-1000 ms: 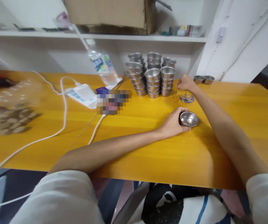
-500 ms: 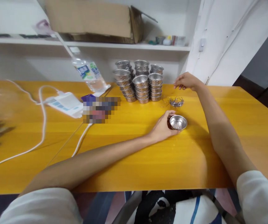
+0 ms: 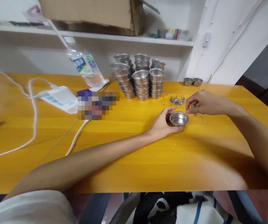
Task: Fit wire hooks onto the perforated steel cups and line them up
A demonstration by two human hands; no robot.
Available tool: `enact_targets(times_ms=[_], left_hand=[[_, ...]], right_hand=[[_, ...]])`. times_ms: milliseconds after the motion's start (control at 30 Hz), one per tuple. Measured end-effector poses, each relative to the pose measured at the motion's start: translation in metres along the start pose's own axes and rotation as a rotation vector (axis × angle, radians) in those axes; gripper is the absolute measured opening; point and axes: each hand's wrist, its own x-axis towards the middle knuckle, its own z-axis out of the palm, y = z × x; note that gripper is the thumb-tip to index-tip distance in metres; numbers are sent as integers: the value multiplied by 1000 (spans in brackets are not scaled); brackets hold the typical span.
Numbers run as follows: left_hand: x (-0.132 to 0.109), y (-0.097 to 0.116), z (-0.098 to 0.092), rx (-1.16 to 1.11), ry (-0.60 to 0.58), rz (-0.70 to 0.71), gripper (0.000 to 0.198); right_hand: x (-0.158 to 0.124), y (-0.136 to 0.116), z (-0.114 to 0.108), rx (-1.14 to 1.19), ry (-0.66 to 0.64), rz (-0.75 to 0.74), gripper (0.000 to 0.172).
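Note:
My left hand is wrapped round the side of a small perforated metal cup, which stands upright with its mouth facing up. Just right of its rim, my right hand is closed in a pinch on a thin bent wire; one curved end shows below the fingers. Behind both hands lies a small tangled heap of similar bent wires. Several stacks of the same perforated cups stand farther back, left of the heap.
Two more metal cups sit at the table's back right. A tilted plastic bottle, a white box-like device with white cables, and a blurred-out patch occupy the left. A shelf with a cardboard box runs along the back.
My right hand has moved from behind the wire heap towards me, beside the cup, now with a wire in its fingers. Two cups at the back right have come into sight.

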Motion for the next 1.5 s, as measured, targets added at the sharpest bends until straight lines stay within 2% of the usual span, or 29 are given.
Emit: enact_targets(times_ms=[100, 333, 533, 767, 967, 1167, 1500], left_hand=[[-1, 2, 1, -60, -10, 9, 85], [-1, 1, 0, -30, -6, 43, 85], [-2, 1, -1, 42, -5, 45, 84], [-3, 4, -1, 81, 4, 45, 79], [-5, 7, -1, 96, -42, 68, 60], [-6, 5, -1, 101, -8, 65, 74], [-4, 6, -2, 78, -15, 29, 71]], right_hand=[[4, -8, 12, 7, 82, -14, 13], [19, -6, 30, -13, 80, 28, 19], [21, 0, 31, 188, 29, 98, 14], [24, -3, 31, 127, 87, 101, 17], [26, 1, 32, 177, 124, 106, 18], [27, 6, 29, 168, 102, 99, 14], [27, 5, 34, 217, 61, 76, 16]])
